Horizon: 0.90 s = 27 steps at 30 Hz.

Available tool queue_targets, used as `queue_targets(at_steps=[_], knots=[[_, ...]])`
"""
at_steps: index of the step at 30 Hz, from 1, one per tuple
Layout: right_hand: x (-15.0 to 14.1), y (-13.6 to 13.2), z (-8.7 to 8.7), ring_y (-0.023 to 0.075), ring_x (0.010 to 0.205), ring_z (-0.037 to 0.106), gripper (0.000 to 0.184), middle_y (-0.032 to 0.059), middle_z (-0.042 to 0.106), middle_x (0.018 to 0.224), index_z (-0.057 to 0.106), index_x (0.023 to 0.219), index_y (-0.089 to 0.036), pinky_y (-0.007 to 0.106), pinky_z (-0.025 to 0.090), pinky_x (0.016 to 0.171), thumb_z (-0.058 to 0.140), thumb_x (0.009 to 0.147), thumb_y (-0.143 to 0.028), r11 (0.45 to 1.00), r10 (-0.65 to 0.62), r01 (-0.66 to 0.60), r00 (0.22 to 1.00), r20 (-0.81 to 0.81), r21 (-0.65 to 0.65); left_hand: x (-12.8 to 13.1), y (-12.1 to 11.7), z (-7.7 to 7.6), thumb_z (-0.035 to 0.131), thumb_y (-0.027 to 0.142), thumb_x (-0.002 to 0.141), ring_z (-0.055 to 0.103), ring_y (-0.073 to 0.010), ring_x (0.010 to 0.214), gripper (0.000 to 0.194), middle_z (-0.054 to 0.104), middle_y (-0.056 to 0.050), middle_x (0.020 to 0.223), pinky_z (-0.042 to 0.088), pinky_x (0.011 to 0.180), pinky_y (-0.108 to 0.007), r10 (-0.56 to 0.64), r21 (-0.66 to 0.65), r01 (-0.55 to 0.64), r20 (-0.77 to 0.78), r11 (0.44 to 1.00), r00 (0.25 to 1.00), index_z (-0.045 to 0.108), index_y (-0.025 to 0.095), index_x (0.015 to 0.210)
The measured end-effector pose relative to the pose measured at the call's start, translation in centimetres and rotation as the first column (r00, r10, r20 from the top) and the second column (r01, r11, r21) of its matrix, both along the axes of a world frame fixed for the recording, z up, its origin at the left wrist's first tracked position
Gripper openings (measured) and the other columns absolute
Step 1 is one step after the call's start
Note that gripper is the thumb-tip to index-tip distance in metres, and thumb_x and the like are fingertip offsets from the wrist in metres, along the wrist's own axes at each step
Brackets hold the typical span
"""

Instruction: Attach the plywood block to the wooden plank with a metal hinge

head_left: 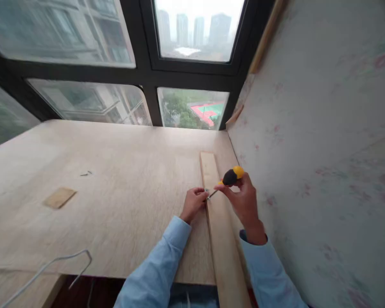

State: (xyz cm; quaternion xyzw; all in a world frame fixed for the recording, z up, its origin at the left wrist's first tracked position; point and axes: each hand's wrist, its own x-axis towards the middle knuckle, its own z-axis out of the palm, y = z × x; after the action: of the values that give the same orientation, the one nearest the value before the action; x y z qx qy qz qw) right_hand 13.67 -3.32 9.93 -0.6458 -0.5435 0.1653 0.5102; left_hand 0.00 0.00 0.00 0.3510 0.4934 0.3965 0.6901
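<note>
My right hand (244, 199) is closed around a screwdriver (229, 177) with a black and yellow handle, its metal tip pointing down-left at a long wooden strip (223, 239). My left hand (194, 202) is pinched on a small metal piece, probably a screw, at the strip's left edge, right where the screwdriver tip meets it. The strip lies along the right side of a large plywood board (122, 196), close to the wall.
A small square wood offcut (59, 197) and a few small metal bits (86, 173) lie on the board's left half. A bent wire hanger (51, 265) sits at the near left edge. A papered wall (324, 149) rises on the right; windows (192, 107) stand behind.
</note>
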Motion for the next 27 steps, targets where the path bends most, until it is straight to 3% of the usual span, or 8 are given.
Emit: queue_targets(at_steps=[5, 8, 12, 16, 18, 23, 25, 27], knots=[[0.2, 0.0, -0.8, 0.0234, 0.111, 0.062, 0.058, 0.0097, 0.065, 0.120, 0.041, 0.130, -0.026, 0.042, 0.049, 0.095, 0.063, 0.083, -0.051, 0.941, 0.332, -0.335, 0.893, -0.304, 0.044, 0.2, 0.1, -0.2, 0.076, 0.028, 0.067, 0.064, -0.0141, 0.061, 0.031, 0.070, -0.008, 0.079, 0.046, 0.050, -0.022, 0.027, -0.019, -0.027, -0.009, 0.999, 1.000, 0.066, 0.009, 0.090], [0.6, -0.5, -0.6, 0.0227, 0.126, 0.052, 0.056, 0.0096, 0.057, 0.135, 0.039, 0.133, -0.028, 0.043, 0.042, 0.106, 0.062, 0.085, -0.046, 0.889, 0.433, -0.454, 0.798, -0.419, 0.053, 0.2, 0.1, -0.1, 0.076, 0.026, 0.067, 0.063, -0.0138, 0.063, 0.031, 0.070, -0.008, 0.080, 0.047, 0.052, -0.022, 0.041, -0.029, -0.042, -0.024, 0.999, 0.999, 0.066, 0.009, 0.091], [0.9, -0.6, -0.2, 0.0248, 0.112, 0.062, 0.047, 0.0100, 0.067, 0.119, 0.053, 0.120, -0.024, 0.045, 0.048, 0.099, 0.066, 0.081, -0.047, 0.914, 0.372, -0.406, 0.847, -0.380, -0.011, 0.2, 0.1, 0.0, 0.077, 0.026, 0.067, 0.065, -0.0151, 0.067, 0.030, 0.070, -0.009, 0.083, 0.049, 0.055, -0.023, 0.045, -0.040, -0.044, 0.001, 0.998, 0.999, 0.065, 0.010, 0.090], [0.6, -0.1, -0.2, 0.0263, 0.083, 0.067, 0.043, 0.0073, 0.071, 0.087, 0.063, 0.090, -0.020, 0.045, 0.054, 0.082, 0.077, 0.066, -0.053, 0.991, 0.105, -0.110, 0.992, -0.068, -0.072, 0.2, 0.1, 0.1, 0.077, 0.025, 0.067, 0.066, -0.0162, 0.067, 0.029, 0.071, -0.009, 0.082, 0.050, 0.056, -0.024, 0.038, -0.045, -0.037, 0.009, 0.998, 0.999, 0.065, 0.010, 0.090], [0.4, 0.0, -0.4, 0.0262, 0.081, 0.066, 0.051, 0.0078, 0.070, 0.087, 0.062, 0.097, -0.020, 0.045, 0.054, 0.080, 0.077, 0.065, -0.056, 0.997, 0.050, -0.050, 0.999, -0.001, -0.059, 0.2, 0.1, 0.1, 0.077, 0.025, 0.067, 0.066, -0.0163, 0.066, 0.029, 0.071, -0.009, 0.081, 0.050, 0.055, -0.024, 0.037, -0.045, -0.037, -0.002, 0.998, 0.999, 0.066, 0.010, 0.089], [0.6, -0.5, -0.7, 0.0234, 0.118, 0.057, 0.057, 0.0113, 0.057, 0.132, 0.041, 0.132, -0.026, 0.042, 0.047, 0.099, 0.063, 0.084, -0.047, 0.935, 0.348, -0.355, 0.902, -0.254, 0.020, 0.4, 0.2, -0.2, 0.074, 0.023, 0.070, 0.065, -0.0152, 0.066, 0.025, 0.071, -0.009, 0.082, 0.049, 0.054, -0.023, 0.043, -0.027, -0.043, -0.011, 0.999, 0.999, 0.066, 0.010, 0.090], [0.9, -0.8, -0.6, 0.0221, 0.123, 0.055, 0.051, 0.0098, 0.056, 0.136, 0.041, 0.131, -0.028, 0.041, 0.047, 0.100, 0.060, 0.086, -0.044, 0.905, 0.413, -0.423, 0.852, -0.321, 0.039, 0.5, 0.2, -0.5, 0.073, 0.022, 0.070, 0.065, -0.0154, 0.066, 0.024, 0.071, -0.009, 0.082, 0.049, 0.055, -0.023, 0.047, -0.020, -0.047, -0.010, 0.999, 0.999, 0.066, 0.010, 0.089], [1.1, -0.9, -0.4, 0.0231, 0.116, 0.060, 0.044, 0.0096, 0.062, 0.126, 0.048, 0.124, -0.027, 0.042, 0.050, 0.097, 0.061, 0.086, -0.044, 0.916, 0.386, -0.400, 0.870, -0.306, 0.018, 0.5, 0.2, -0.7, 0.074, 0.022, 0.069, 0.066, -0.0156, 0.067, 0.024, 0.071, -0.009, 0.081, 0.050, 0.056, -0.023, 0.054, -0.016, -0.054, -0.006, 0.998, 0.999, 0.066, 0.010, 0.088]])
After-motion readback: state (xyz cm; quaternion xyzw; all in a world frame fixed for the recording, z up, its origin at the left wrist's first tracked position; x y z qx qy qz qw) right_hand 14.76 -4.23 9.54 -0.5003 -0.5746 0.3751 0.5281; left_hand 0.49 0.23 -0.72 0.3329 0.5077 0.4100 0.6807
